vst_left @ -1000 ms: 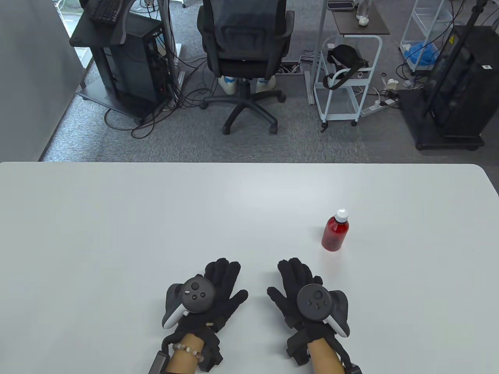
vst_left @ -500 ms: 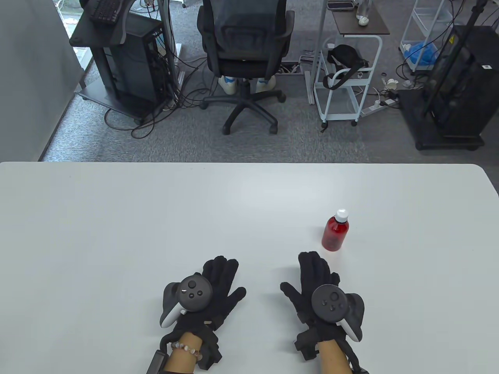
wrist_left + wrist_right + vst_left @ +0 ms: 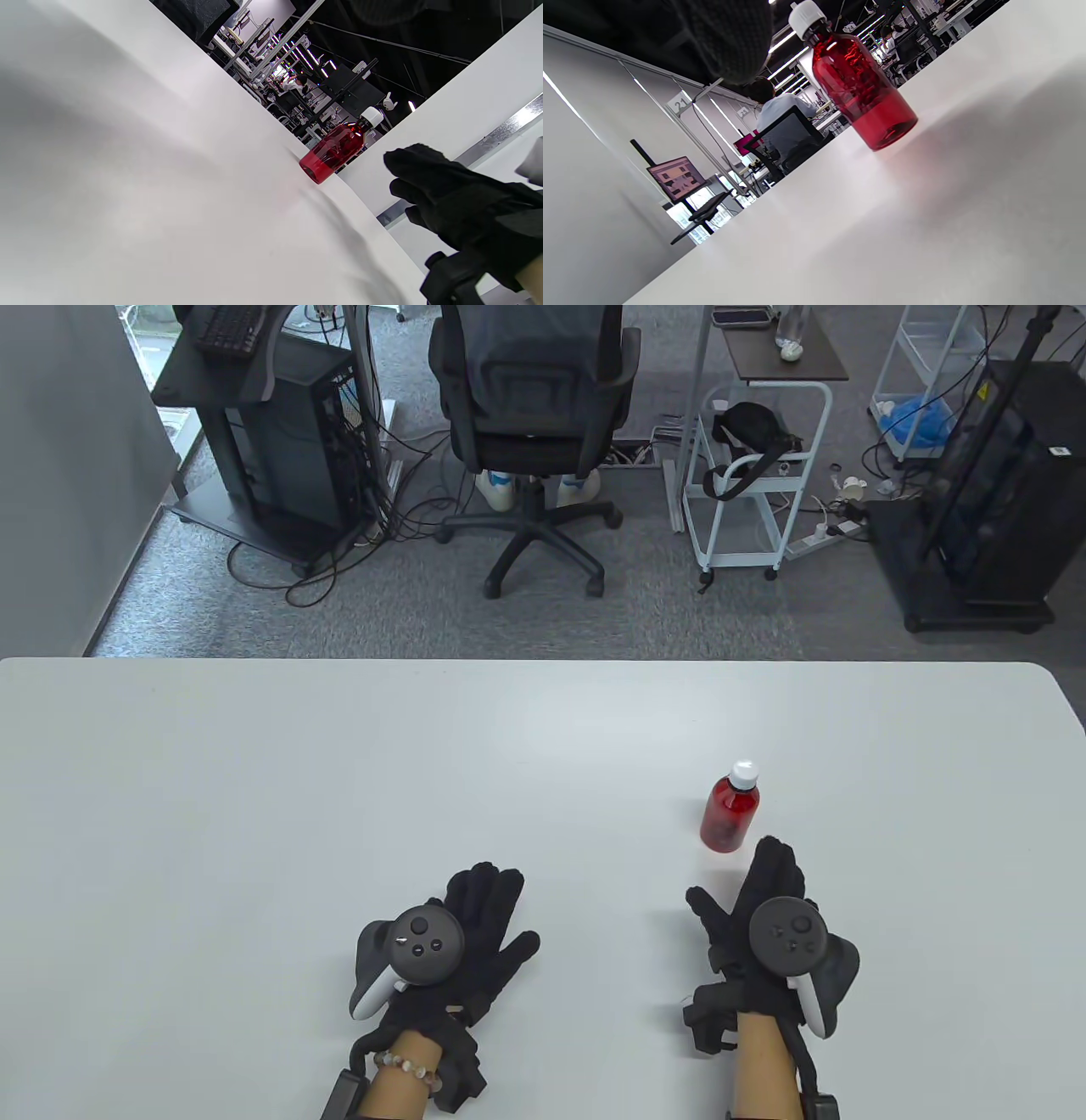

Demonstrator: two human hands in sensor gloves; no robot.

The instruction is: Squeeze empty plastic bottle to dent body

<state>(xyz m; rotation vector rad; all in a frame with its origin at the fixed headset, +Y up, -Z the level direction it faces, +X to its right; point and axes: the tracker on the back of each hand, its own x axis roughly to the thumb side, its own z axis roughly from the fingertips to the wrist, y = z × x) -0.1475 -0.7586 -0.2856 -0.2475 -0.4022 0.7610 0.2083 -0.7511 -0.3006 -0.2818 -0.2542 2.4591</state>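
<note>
A red see-through plastic bottle (image 3: pixel 728 813) with a white cap stands upright on the white table (image 3: pixel 339 780), right of the middle. It also shows in the left wrist view (image 3: pixel 335 148) and the right wrist view (image 3: pixel 859 91). My right hand (image 3: pixel 755 891) is open and empty, just in front of the bottle, its fingertips close to the base without touching it. The right hand also shows in the left wrist view (image 3: pixel 449 199). My left hand (image 3: pixel 484 920) lies flat and open on the table, far left of the bottle.
The table's far edge (image 3: pixel 543 661) runs across the view. Beyond it on the floor stand an office chair (image 3: pixel 530 432), a white cart (image 3: pixel 751 483) and computer racks.
My right hand has moved right and forward toward the bottle, turning slightly. The left hand and the bottle have stayed in place.
</note>
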